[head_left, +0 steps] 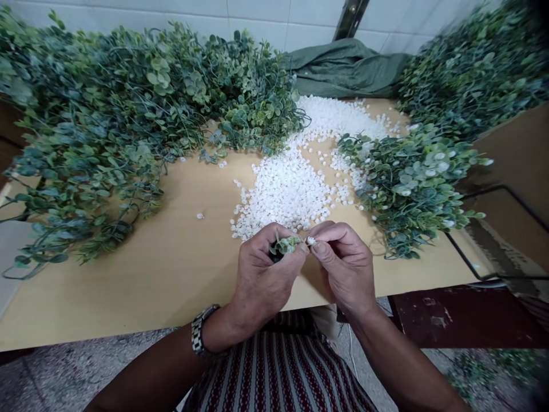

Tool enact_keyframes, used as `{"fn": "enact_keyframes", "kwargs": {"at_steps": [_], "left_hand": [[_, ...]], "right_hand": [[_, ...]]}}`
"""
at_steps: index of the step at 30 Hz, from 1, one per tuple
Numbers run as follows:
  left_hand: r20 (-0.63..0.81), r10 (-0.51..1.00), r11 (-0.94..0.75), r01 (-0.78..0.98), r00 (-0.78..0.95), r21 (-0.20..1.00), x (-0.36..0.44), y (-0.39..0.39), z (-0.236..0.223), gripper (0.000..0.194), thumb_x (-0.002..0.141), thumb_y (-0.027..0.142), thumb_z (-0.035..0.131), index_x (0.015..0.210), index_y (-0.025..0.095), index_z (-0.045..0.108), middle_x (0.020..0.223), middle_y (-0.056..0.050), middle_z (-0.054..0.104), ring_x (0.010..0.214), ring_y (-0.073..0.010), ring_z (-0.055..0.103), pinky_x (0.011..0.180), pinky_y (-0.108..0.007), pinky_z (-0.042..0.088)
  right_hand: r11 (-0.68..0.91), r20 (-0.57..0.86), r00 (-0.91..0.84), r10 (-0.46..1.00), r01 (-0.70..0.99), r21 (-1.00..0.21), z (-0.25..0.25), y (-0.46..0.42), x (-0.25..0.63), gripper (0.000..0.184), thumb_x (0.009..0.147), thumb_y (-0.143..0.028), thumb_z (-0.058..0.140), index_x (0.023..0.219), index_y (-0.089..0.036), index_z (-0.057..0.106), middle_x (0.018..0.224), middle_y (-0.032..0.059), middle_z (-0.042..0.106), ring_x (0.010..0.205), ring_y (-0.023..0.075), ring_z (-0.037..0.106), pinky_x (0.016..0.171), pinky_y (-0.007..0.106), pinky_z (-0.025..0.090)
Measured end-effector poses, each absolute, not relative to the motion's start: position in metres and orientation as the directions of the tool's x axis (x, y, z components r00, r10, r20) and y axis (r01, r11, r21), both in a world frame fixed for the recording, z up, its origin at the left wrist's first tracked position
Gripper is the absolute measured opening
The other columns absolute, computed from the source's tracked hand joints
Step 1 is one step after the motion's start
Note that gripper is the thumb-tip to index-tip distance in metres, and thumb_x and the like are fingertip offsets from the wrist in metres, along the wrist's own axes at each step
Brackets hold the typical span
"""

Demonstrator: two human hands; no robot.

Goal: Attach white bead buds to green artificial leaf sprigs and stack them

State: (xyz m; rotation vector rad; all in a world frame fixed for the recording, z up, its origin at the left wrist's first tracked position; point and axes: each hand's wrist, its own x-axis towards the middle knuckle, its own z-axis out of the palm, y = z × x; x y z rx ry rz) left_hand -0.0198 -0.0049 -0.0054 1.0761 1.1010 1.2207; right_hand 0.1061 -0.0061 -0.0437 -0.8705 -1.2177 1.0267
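My left hand (266, 277) is closed around an artificial leaf sprig (288, 245), whose green tip shows between thumb and fingers. My right hand (345, 266) pinches a small white bead (311, 241) between thumb and forefinger, right beside the sprig's tip. Both hands meet above the front part of the table, fingertips almost touching. Just beyond them spreads a heap of white beads (287, 186). To the right of the heap lies a bunch of sprigs with white tips (418, 183). How far the bead sits on the stem is hidden by my fingers.
Large piles of artificial greenery (141, 91) cover the table's (189, 246) left and back; another pile (480, 74) stands at the back right. A green cloth (347, 68) lies against the tiled wall. At the right are a cardboard box (514, 166) and a black wire frame (465, 254).
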Motion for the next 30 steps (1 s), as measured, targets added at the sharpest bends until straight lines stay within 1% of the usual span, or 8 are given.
{"fn": "enact_keyframes", "kwargs": {"at_steps": [6, 11, 19, 27, 30], "left_hand": [[-0.036, 0.999, 0.036, -0.114, 0.000, 0.993, -0.0177, -0.0046, -0.0068, 0.010, 0.070, 0.014, 0.057, 0.062, 0.019, 0.055, 0.050, 0.006, 0.051, 0.046, -0.0085, 0.042, 0.048, -0.023, 0.034], [-0.029, 0.999, 0.027, -0.087, -0.027, 0.996, -0.0171, -0.0049, -0.0062, 0.009, 0.069, 0.013, 0.057, 0.062, 0.018, 0.055, 0.050, 0.006, 0.051, 0.046, -0.0087, 0.042, 0.047, -0.023, 0.036], [-0.008, 0.997, 0.002, -0.083, -0.072, 0.997, -0.0154, -0.0049, -0.0074, 0.012, 0.068, 0.012, 0.056, 0.058, 0.018, 0.053, 0.051, 0.005, 0.052, 0.045, -0.0081, 0.044, 0.046, -0.022, 0.036], [0.012, 0.993, -0.019, -0.061, -0.119, 0.998, -0.0148, -0.0050, -0.0077, 0.009, 0.065, 0.012, 0.056, 0.057, 0.017, 0.055, 0.055, 0.004, 0.053, 0.047, -0.0081, 0.045, 0.044, -0.021, 0.037], [0.016, 0.992, -0.023, -0.057, -0.126, 0.998, -0.0137, -0.0051, -0.0074, 0.008, 0.063, 0.011, 0.056, 0.057, 0.017, 0.055, 0.053, 0.004, 0.051, 0.047, -0.0079, 0.045, 0.043, -0.020, 0.037]], "right_hand": [[0.377, 0.370, 0.084, 0.925, -0.114, -0.919, -0.0424, -0.0077, 0.1038, 0.009, 0.084, -0.012, 0.063, 0.081, -0.021, 0.064, 0.077, -0.0019, 0.061, 0.075, 0.0098, 0.058, 0.069, 0.023, 0.046], [0.409, 0.400, 0.124, 0.908, -0.059, -0.911, -0.0431, -0.0090, 0.1010, 0.011, 0.083, -0.009, 0.062, 0.081, -0.020, 0.064, 0.079, -0.0011, 0.062, 0.077, 0.0101, 0.058, 0.070, 0.023, 0.048], [0.477, 0.488, 0.148, 0.860, 0.104, -0.873, -0.0406, -0.0092, 0.0978, 0.013, 0.083, -0.008, 0.060, 0.080, -0.020, 0.062, 0.074, 0.0000, 0.061, 0.076, 0.0131, 0.059, 0.066, 0.026, 0.050], [0.578, 0.624, 0.129, 0.771, 0.270, -0.770, -0.0451, -0.0108, 0.0969, 0.022, 0.079, 0.000, 0.060, 0.088, -0.020, 0.064, 0.082, 0.0011, 0.063, 0.081, 0.0138, 0.061, 0.070, 0.028, 0.051], [0.596, 0.651, 0.128, 0.748, 0.302, -0.744, -0.0468, -0.0118, 0.0966, 0.024, 0.079, 0.001, 0.060, 0.090, -0.020, 0.065, 0.083, 0.0014, 0.064, 0.081, 0.0143, 0.062, 0.069, 0.029, 0.051]]}}
